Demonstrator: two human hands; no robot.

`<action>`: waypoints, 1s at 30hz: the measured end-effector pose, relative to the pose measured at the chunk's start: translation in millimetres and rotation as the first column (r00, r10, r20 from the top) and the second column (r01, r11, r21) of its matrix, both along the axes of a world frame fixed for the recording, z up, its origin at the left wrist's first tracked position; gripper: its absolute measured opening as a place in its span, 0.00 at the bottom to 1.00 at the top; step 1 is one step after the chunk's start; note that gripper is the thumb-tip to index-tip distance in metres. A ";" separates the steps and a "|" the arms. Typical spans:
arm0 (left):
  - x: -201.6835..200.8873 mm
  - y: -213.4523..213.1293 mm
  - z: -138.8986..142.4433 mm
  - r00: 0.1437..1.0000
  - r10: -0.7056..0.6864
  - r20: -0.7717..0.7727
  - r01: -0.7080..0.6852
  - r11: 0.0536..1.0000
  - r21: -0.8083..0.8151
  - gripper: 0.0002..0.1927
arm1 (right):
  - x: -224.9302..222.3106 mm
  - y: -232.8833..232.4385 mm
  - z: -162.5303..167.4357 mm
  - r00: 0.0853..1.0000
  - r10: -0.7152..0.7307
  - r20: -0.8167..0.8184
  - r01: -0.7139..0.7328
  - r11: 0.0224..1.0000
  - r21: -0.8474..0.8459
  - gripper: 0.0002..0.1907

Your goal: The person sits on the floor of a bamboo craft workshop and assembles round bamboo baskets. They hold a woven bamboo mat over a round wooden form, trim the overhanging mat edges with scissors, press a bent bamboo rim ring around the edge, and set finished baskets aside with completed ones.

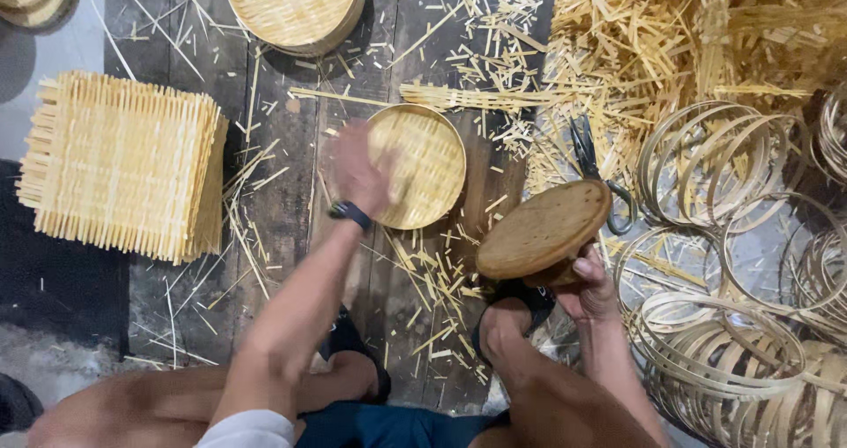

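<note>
left hand [360, 173] blurred, grip unclear, on round woven tray [422, 166] | right hand [589, 287] grips wooden disc [543, 229] from below | best: steady tray flat

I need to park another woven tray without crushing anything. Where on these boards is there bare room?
Barest: the dark plank strip between the stack of square woven mats and the left hand on the round woven tray, with only loose slivers. Also the grey floor at lower left. Crowded: the bamboo hoops and strip pile on the right.
</note>
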State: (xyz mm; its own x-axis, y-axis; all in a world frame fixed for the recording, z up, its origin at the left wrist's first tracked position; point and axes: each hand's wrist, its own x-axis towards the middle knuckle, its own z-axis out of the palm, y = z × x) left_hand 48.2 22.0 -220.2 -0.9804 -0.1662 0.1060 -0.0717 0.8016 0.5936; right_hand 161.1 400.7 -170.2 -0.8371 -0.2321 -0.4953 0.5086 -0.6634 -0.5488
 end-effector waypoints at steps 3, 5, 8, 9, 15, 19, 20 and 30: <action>36.5 51.0 -10.4 0.802 -0.524 0.285 0.570 0.815 -0.103 0.48 | 6.4 2.4 -16.7 1.000 0.013 0.019 -0.011 0.997 -0.071 0.49; 56.9 68.6 -24.8 0.835 -0.542 0.101 0.550 0.813 -0.189 0.26 | 9.5 4.2 -26.2 0.999 0.028 0.027 -0.028 0.999 -0.029 0.49; 59.5 55.6 -46.6 0.870 -0.488 0.070 0.488 0.833 -0.260 0.25 | 13.5 8.5 -37.3 0.999 0.041 0.018 -0.041 0.999 0.003 0.48; 53.9 44.0 -49.4 0.864 -0.504 0.018 0.489 0.830 -0.269 0.21 | 14.5 10.2 -40.0 0.999 0.046 0.015 -0.046 0.999 0.008 0.48; -56.9 -57.6 -3.3 0.805 -0.578 -0.132 0.523 0.798 -0.300 0.18 | 18.2 17.9 -51.0 0.999 0.029 0.037 -0.030 0.999 0.013 0.48; -148.2 -122.7 32.7 0.804 -0.451 -0.388 0.273 0.859 -0.433 0.25 | 16.4 22.9 -53.1 0.998 0.041 0.052 -0.044 0.997 0.067 0.49; -161.2 -133.4 36.8 0.834 -0.421 -0.358 0.259 0.870 -0.421 0.25 | 15.7 24.2 -53.1 0.998 0.044 0.047 -0.047 0.996 0.073 0.49; -179.9 -156.5 31.0 0.923 -0.329 -0.202 0.252 0.910 -0.329 0.24 | 9.6 27.1 -53.8 0.996 0.057 0.073 -0.065 0.992 0.110 0.51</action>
State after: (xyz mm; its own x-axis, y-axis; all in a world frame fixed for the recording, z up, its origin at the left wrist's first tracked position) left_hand -131.6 -134.4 -189.2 -0.9155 0.1980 0.3502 0.3092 0.9031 0.2979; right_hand 170.7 427.7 -224.0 -0.7859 -0.2214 -0.5774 0.5856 -0.5666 -0.5798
